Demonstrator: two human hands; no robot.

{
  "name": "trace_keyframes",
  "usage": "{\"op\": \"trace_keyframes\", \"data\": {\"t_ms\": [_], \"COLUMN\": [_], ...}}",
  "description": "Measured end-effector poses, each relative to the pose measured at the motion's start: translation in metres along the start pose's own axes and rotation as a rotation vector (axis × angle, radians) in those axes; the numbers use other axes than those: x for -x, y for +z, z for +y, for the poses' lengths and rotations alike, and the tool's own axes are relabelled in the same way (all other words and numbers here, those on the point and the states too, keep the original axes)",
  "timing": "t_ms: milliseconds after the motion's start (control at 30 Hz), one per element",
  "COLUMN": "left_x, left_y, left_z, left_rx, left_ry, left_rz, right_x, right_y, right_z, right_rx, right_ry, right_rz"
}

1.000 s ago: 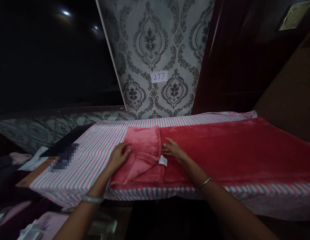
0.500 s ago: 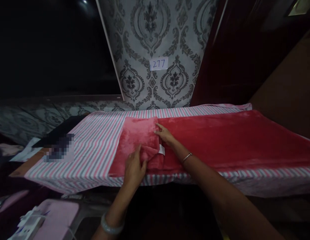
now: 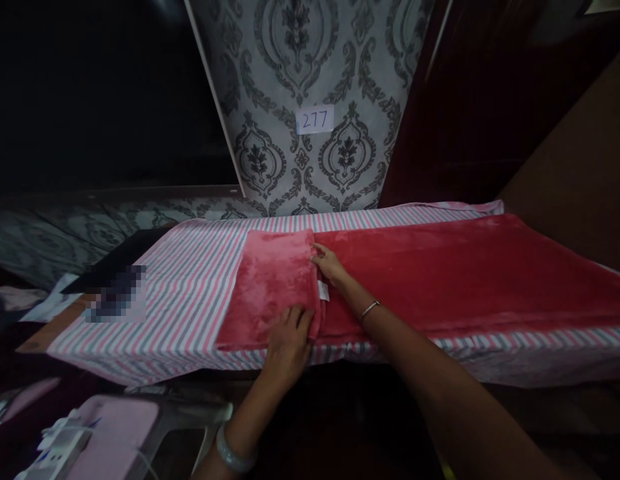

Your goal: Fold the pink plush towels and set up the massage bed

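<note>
A fold of the red blanket [image 3: 440, 277] is seemingly being aligned, pinched by the right grip [image 3: 330, 264], the left grip's [image 3: 289, 339] closure hidden, with smoothing likely called for.

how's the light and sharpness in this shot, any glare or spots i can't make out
Head view: dim overall, nearly black below the striped sheet; head view: a thin pale streak, probably glare, on the dark panel; head view: a pixelated patch hides detail at left; head view: the red blanket looks soft in texture, while the card reads 277.
</note>
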State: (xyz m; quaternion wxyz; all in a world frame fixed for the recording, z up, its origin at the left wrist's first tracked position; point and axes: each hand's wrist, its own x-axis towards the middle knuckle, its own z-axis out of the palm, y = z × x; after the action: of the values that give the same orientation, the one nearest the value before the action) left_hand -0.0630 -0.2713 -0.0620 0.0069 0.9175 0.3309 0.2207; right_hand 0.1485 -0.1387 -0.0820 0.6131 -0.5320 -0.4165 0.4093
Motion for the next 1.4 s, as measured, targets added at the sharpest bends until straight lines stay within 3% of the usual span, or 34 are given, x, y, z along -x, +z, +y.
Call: {"op": "trace_keyframes", "data": {"t_ms": [133, 333, 567, 700, 867, 1133, 1267, 1400], "left_x": [-0.007, -0.020, -0.030, -0.031, -0.043, -0.050, -0.050, -0.048], "left_y": [-0.004, -0.006, 0.015, 0.014, 0.004, 0.029, 0.028, 0.032], "left_z": [0.001, 0.008, 0.025, 0.026, 0.033, 0.049, 0.048, 0.044], "left_rx": [-0.040, 0.029, 0.073, 0.092, 0.080, 0.072, 0.079, 0.061], "left_ry": [0.036, 0.045, 0.005, -0.010, 0.003, 0.000, -0.004, 0.013], "left_rz": [-0.003, 0.096, -0.103, -0.104, -0.046, -0.181, -0.219, -0.171], "right_x": [-0.006, -0.024, -0.006, -0.003, -0.012, -0.003, -0.019, -0.034], "right_y": [0.007, 0.007, -0.019, -0.021, -0.029, -0.054, -0.052, -0.046], "right_z": [0.003, -0.011, 0.001, 0.005, -0.010, -0.001, -0.010, -0.021], "right_rx": [0.044, 0.123, 0.214, 0.232, 0.259, 0.380, 0.428, 0.473], "right_ry": [-0.054, -0.177, -0.182, -0.190, -0.238, -0.178, -0.175, -0.173], "right_rz": [0.010, 0.089, 0.181, 0.176, 0.207, 0.244, 0.203, 0.143]}}
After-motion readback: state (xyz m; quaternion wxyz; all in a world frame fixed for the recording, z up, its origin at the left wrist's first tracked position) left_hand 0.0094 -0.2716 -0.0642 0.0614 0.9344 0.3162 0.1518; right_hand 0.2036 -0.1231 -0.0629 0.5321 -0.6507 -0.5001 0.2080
